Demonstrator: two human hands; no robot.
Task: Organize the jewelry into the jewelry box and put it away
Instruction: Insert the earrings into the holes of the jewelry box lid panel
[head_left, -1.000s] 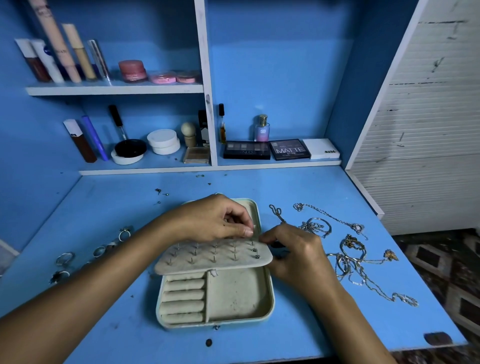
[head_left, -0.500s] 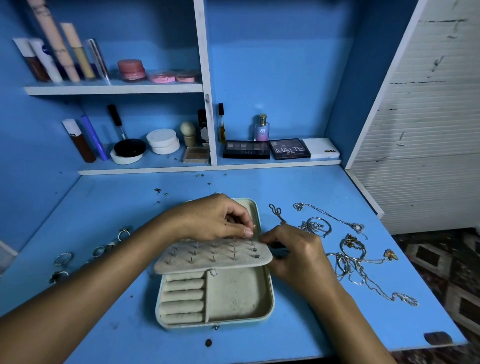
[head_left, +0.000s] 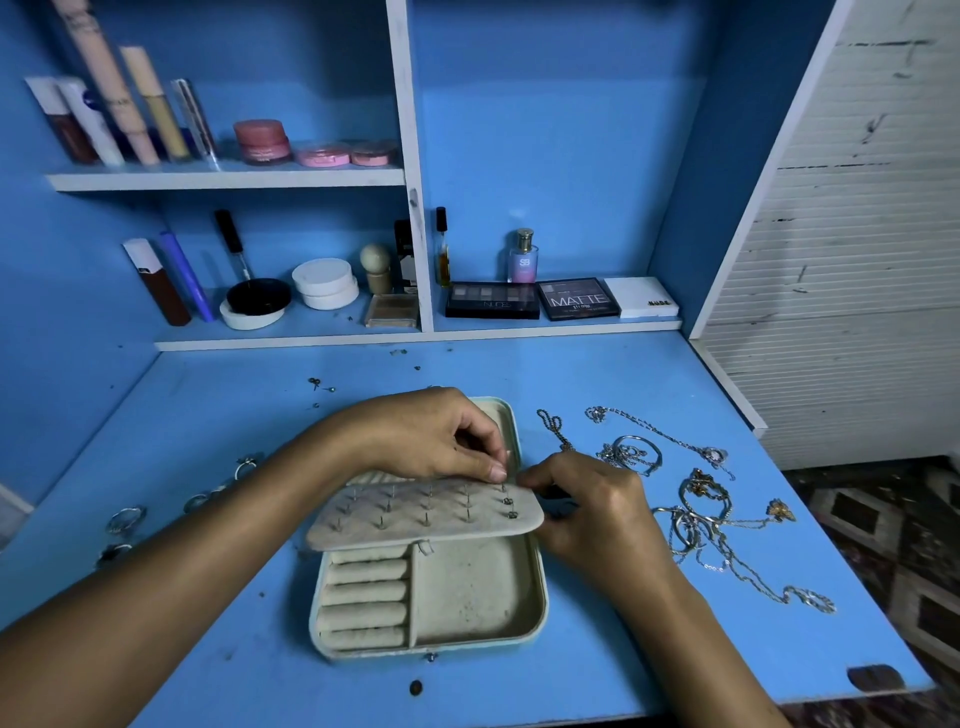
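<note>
A blue bench (head_left: 597, 374) carries an open cream jewelry box (head_left: 467, 603) at its middle. Rings (head_left: 124, 519) lie scattered on its left side, and tangled chains and bangles (head_left: 701, 509) lie on its right; a few tiny earrings (head_left: 314, 383) sit near the back

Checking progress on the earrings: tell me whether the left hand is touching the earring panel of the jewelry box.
Touching. The head view shows the left hand with its fingertips pressed on the far right edge of the earring panel.
</note>
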